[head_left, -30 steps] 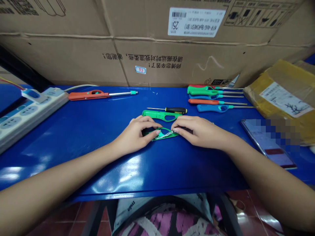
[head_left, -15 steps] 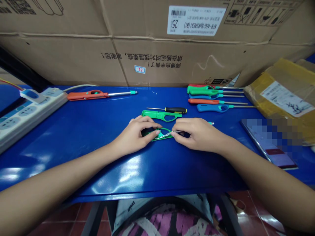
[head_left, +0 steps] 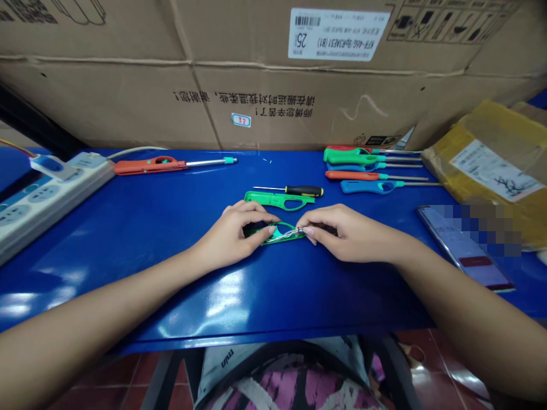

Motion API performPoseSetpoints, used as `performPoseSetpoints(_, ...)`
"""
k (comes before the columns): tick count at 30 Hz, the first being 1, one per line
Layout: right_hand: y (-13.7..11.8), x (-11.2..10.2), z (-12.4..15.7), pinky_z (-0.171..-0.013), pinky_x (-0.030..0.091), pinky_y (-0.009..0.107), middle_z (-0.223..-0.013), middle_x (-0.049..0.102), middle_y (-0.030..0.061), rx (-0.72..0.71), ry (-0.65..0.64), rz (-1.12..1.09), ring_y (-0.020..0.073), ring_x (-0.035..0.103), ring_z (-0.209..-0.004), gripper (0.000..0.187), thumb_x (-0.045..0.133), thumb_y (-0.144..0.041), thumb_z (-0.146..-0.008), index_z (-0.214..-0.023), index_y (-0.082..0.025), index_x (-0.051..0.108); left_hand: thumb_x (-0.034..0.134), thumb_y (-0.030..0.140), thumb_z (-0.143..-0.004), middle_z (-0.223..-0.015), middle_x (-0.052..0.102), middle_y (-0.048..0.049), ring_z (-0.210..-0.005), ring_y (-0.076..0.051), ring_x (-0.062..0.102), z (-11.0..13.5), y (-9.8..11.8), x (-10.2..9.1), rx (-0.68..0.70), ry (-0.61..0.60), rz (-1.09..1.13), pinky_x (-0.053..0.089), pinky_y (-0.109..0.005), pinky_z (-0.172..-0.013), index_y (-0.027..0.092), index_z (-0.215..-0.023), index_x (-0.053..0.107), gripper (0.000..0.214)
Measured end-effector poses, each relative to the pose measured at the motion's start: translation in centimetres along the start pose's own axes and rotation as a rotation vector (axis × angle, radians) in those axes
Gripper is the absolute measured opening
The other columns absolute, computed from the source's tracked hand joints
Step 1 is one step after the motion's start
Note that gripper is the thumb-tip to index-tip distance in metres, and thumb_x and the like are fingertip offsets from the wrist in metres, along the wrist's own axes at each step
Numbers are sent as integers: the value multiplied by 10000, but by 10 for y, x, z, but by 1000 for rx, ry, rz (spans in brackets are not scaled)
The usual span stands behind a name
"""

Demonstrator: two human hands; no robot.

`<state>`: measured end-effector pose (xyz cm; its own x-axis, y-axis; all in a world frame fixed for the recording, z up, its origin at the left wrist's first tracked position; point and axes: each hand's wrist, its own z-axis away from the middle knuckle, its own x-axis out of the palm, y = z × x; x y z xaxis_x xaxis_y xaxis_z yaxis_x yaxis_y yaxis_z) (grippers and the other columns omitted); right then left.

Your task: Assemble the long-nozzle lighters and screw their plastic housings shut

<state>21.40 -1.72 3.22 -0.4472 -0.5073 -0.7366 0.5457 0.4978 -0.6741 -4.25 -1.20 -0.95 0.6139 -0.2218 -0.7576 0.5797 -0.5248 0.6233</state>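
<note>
Over the table's middle, my left hand (head_left: 237, 232) is closed on a green lighter half-shell (head_left: 280, 242), with thumb and fingers at its left part. A teal trigger (head_left: 277, 233) sits inside the shell near my thumb. Thin white wires (head_left: 289, 234) run along the shell to its right end. My right hand (head_left: 342, 234) pinches these wires there between thumb and index finger; its other fingers are partly hidden. Just beyond lies the other green half-shell (head_left: 267, 199), with an oval opening. Behind that is a black-and-yellow screwdriver (head_left: 304, 191).
An orange lighter (head_left: 149, 165) lies back left beside a white power strip (head_left: 55, 196). Several lighters (head_left: 363, 187) lie back right, near a yellow-taped package (head_left: 482, 131). A phone (head_left: 470, 250) is at right. A large cardboard box (head_left: 256, 74) walls off the blue table's (head_left: 171, 310) back.
My right fingers have shifted their pinch on the wires, with the thumb now at the shell's right end. A small metal tip that showed beyond my right hand is out of sight. My left hand stays put.
</note>
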Motion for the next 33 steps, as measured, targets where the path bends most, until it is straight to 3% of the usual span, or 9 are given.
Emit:
performPoseSetpoints(8, -3, -2, 1, -759, 453, 284, -946, 721, 57, -56, 17, 58, 162, 619, -816, 244, 477, -132, -966, -1031, -146, 711, 542, 317, -1004, -1130, 693, -73, -1037, -237, 612, 4, 6, -5, 185, 86, -220, 414, -392, -864, 228, -1252, 699, 307)
performPoseSetpoints(17, -9, 9, 0, -767, 468, 265, -926, 719, 35, -83, 55, 31, 148, 631, -817, 276, 466, -126, -982, -1143, -162, 687, 654, 295, -972, -1051, 752, -24, -948, -187, 622, 8, 18, -6, 443, 154, -335, 387, -356, -834, 230, -1063, 722, 130)
performPoseSetpoints(21, -10, 13, -2, -749, 468, 253, -903, 715, 25, -70, 47, -4, 139, 638, -802, 294, 462, -125, -988, -1184, -164, 678, 633, 264, -986, -1007, 764, -11, -902, -176, 615, 7, 16, -5, 456, 171, -344, 377, -355, -815, 223, -1001, 717, 95)
performPoseSetpoints(28, -5, 16, -1, -764, 466, 256, -968, 740, 8, -43, 74, 35, 147, 675, -865, 345, 529, -129, -960, -1280, -209, 629, 590, 233, -1006, -1006, 740, -16, -926, -168, 631, 7, 16, -4, 393, 81, -270, 368, -345, -806, 197, -988, 694, 112)
performPoseSetpoints(33, -3, 17, -2, -774, 466, 264, -959, 744, 28, -62, 152, 65, 152, 670, -853, 208, 596, -187, -955, -1147, -183, 676, 581, 248, -1010, -996, 732, -23, -937, -169, 635, 5, 15, -3, 349, 64, -226, 365, -342, -817, 193, -977, 690, 126)
